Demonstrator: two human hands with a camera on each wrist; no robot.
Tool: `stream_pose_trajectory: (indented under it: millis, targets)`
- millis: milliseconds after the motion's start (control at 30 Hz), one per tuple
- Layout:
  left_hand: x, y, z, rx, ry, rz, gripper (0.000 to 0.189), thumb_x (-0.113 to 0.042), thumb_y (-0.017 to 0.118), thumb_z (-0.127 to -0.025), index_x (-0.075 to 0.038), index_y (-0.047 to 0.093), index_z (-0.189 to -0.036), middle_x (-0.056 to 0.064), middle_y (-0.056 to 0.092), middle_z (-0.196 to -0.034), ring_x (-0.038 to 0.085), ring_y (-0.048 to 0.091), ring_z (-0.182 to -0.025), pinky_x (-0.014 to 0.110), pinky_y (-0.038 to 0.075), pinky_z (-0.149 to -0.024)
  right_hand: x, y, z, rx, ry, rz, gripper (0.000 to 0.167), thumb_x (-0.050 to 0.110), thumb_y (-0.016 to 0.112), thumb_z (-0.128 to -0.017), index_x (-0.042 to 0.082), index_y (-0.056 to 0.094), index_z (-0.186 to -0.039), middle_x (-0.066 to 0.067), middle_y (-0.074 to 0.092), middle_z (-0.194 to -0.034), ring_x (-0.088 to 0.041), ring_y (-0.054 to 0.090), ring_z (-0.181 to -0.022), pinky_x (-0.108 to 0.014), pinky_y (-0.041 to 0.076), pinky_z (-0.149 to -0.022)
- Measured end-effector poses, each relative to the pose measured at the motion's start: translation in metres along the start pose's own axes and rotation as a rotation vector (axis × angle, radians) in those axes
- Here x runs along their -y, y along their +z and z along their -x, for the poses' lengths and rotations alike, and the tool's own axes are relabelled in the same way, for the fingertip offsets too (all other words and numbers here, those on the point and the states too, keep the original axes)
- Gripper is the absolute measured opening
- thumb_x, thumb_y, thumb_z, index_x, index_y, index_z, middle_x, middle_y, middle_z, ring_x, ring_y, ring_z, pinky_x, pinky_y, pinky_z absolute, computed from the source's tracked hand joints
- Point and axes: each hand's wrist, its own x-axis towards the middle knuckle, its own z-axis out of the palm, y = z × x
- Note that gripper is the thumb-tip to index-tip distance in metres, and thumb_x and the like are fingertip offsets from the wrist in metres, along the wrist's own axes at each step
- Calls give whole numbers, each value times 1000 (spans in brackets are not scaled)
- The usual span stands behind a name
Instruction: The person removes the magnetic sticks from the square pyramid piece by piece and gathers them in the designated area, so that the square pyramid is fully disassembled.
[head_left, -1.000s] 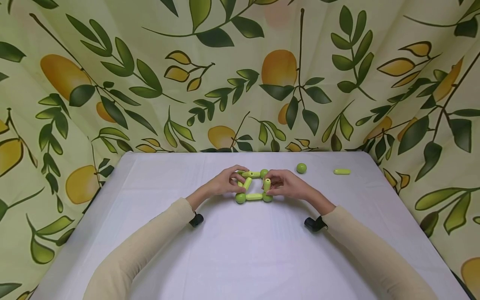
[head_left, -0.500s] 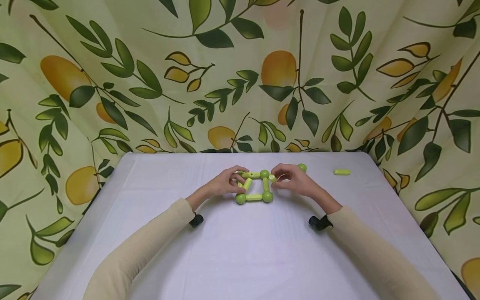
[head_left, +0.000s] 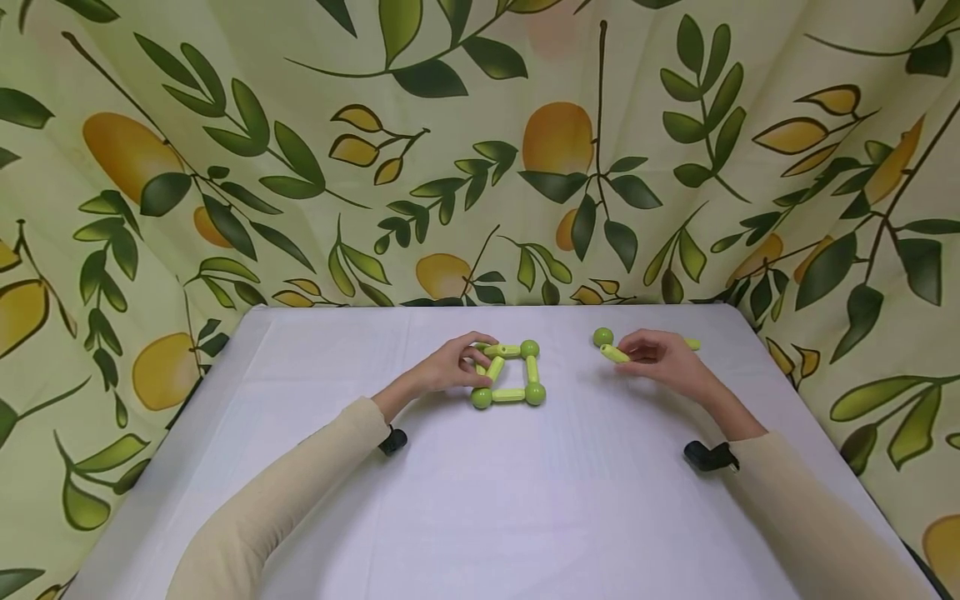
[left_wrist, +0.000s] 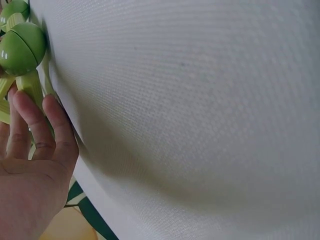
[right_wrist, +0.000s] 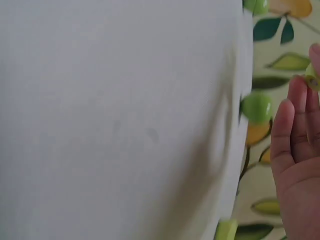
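On the table lies a square frame of light-green rods with green balls at its corners; its front rod (head_left: 509, 395) and front right ball (head_left: 535, 393) show plainly. My left hand (head_left: 442, 365) holds the frame's left side, fingers curled about a slanted rod (head_left: 496, 367). In the left wrist view its fingers press against a rod (left_wrist: 30, 86) below a ball (left_wrist: 22, 49). Apart from the frame, to its right, my right hand (head_left: 663, 360) pinches a loose light-green rod (head_left: 613, 354), whose end (right_wrist: 313, 82) shows between the fingertips in the right wrist view.
A loose green ball (head_left: 603, 337) sits just behind the pinched rod. Another light-green rod (head_left: 693, 343) lies partly hidden behind my right hand. The white-covered table (head_left: 480, 500) ends at a leaf-and-fruit patterned curtain (head_left: 480, 200).
My right hand has lifted away from the frame's right side and moved right with the rod, near the loose ball. My left hand has stayed in place on the frame.
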Motion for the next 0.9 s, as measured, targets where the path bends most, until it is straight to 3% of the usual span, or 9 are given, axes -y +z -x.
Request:
stream_pose_trajectory:
  millis: [233,400,667,900]
  targets:
    - [0,1,0,9,7,-5,63,2,79,-87,-5,49,-142,12,71,-108,24,68,-87,28,51,-77,-24,-43,40,-68,46,88,26,2,81,-86,-2,72,-110,-16,67,-111,-11,66,-90,-20,54,-76]
    - [0,0,-1,7,-4,-15,64,1,80,-87,-6,49,-143,10,71,-108,23,67,-85,29,50,-77,-40,-70,57,-95,104,181,27,5,83,-86,-2,72,-109,-10,68,-109,-6,65,-89,-17,52,-75]
    - [0,-1,-2,6,-7,-13,63,1,80,-87,-7,50,-143,10,70,-108,22,66,-82,29,50,-76,-46,-95,62,-89,159,292,27,10,83,-87,-2,73,-109,-13,69,-107,-3,61,-89,-14,49,-74]
    - [0,-1,-2,6,-5,-10,63,1,80,-87,-6,50,-142,11,70,-108,21,66,-83,29,51,-77,-57,-100,55,-58,191,364,28,12,84,-86,1,74,-109,-18,68,-111,-5,60,-87,-14,49,-72]
